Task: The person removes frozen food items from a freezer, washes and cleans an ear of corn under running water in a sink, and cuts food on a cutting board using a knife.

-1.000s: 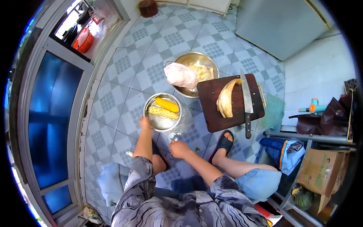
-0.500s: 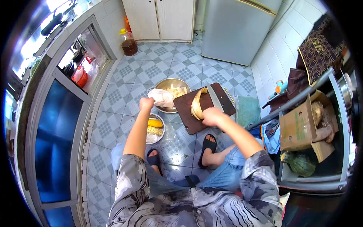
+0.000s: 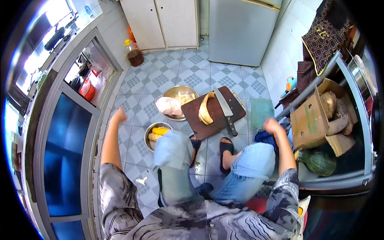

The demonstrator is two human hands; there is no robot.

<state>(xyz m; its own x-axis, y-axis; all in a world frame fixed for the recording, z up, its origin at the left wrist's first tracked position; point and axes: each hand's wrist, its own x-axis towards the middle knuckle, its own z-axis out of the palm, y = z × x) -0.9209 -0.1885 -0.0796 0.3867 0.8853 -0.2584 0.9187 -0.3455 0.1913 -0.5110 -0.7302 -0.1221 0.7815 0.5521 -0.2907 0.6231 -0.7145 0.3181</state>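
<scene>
My left hand (image 3: 118, 116) is raised at the left, away from the bowls, its fingers curled and blurred. Over at the right my right hand (image 3: 273, 125) is closed, near the shelf. On the floor a wooden cutting board (image 3: 218, 127) bears a curved pale yellow peel-like piece (image 3: 205, 110) and a knife (image 3: 225, 105). The board's left corner overlaps a large metal bowl (image 3: 194, 91) holding pale pieces and a pinkish-white bag (image 3: 169, 106). A smaller metal bowl (image 3: 147, 140) with yellow corn (image 3: 160, 131) is partly hidden by my left knee.
A metal shelf (image 3: 344, 182) at the right holds a cardboard box (image 3: 308, 124) and a green squash (image 3: 319, 162). Beyond the bowls are a fridge (image 3: 242, 34), a white cabinet (image 3: 176, 24) and a jug (image 3: 135, 56). Glazed doors (image 3: 64, 156) line the left.
Both hands have left the bag and the board area and spread apart, left and right. My knees have come into view. The view has tilted up since the first frame.
</scene>
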